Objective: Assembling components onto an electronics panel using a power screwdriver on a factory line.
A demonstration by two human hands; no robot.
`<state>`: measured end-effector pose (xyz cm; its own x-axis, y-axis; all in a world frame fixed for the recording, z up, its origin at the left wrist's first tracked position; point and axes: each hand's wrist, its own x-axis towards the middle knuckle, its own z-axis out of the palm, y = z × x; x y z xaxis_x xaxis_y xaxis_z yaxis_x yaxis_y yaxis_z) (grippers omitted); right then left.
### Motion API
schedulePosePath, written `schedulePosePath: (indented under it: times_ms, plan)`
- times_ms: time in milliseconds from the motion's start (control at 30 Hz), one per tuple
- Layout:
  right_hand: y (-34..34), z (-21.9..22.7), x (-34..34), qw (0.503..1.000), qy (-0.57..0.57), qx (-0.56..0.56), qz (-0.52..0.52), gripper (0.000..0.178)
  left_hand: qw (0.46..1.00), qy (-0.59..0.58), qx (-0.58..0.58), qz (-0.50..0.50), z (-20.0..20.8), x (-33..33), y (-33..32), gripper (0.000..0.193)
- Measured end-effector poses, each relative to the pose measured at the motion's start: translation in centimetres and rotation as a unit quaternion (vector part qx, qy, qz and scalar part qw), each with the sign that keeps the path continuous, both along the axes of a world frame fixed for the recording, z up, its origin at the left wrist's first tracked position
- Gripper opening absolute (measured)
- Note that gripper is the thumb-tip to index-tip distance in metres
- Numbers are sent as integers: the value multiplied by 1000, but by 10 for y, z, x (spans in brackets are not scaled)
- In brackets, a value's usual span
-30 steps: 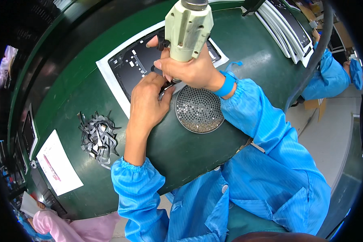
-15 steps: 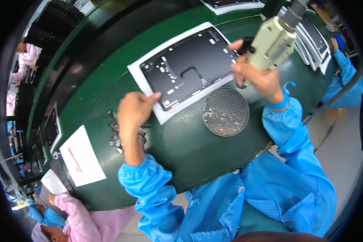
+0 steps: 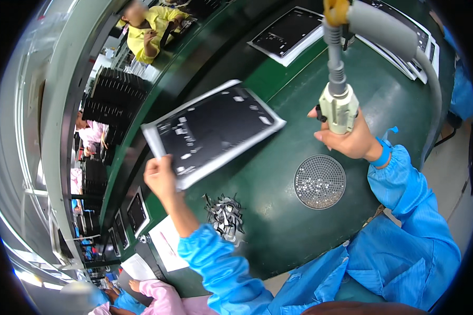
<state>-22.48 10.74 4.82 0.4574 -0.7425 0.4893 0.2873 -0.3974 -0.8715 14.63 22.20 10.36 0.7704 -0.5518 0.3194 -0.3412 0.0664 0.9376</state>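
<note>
Fingers and thumb of my left hand (image 3: pixel 162 178) pinch the near left corner of a flat black panel (image 3: pixel 210 128) with small white patches, together with the white sheet (image 3: pixel 227 167) under it. My right hand (image 3: pixel 354 140) is wrapped round a pale green electric screwdriver (image 3: pixel 341 107), whose grey cable sleeve rises from its top; the tip is hidden by the hand. Nearer me, a round perforated tray (image 3: pixel 320 181) holds many small shiny screws. A heap of dark grey strips (image 3: pixel 225 216) lies beside my left forearm.
Another black panel (image 3: pixel 289 30) lies at the back, and a stack of panels (image 3: pixel 418 63) at the far right. A thick grey hose (image 3: pixel 432 100) hangs down on the right. White paper (image 3: pixel 167 244) lies at left. People in pink (image 3: pixel 160 294) and yellow (image 3: pixel 155 32) are nearby.
My left hand has drawn the panel and its sheet leftward, away from the screw tray. The screwdriver stays in my right hand, now clear of the panel. My view has turned left.
</note>
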Motion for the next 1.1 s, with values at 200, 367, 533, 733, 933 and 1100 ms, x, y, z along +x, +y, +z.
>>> schedulePosePath:
  times_ms: [200,367,533,733,933,1100]
  plan:
    - [5,15,4,999,32,-28,7,46,932,-206,214,207,-2,115,49,77]
    - [0,16,6,999,41,22,-28,49,904,-165,378,110,-22,76,84,63]
    - [-8,18,5,994,99,-21,-33,52,894,-90,428,95,-44,40,131,43]
    - [-10,1,10,995,84,-41,-46,36,912,-13,409,-22,-55,-14,135,27]
    - [-4,3,10,990,132,1,-49,47,897,-7,423,-128,-66,-15,141,15]
    - [-5,1,11,991,112,-37,-56,42,919,116,340,-166,-32,-31,140,10]
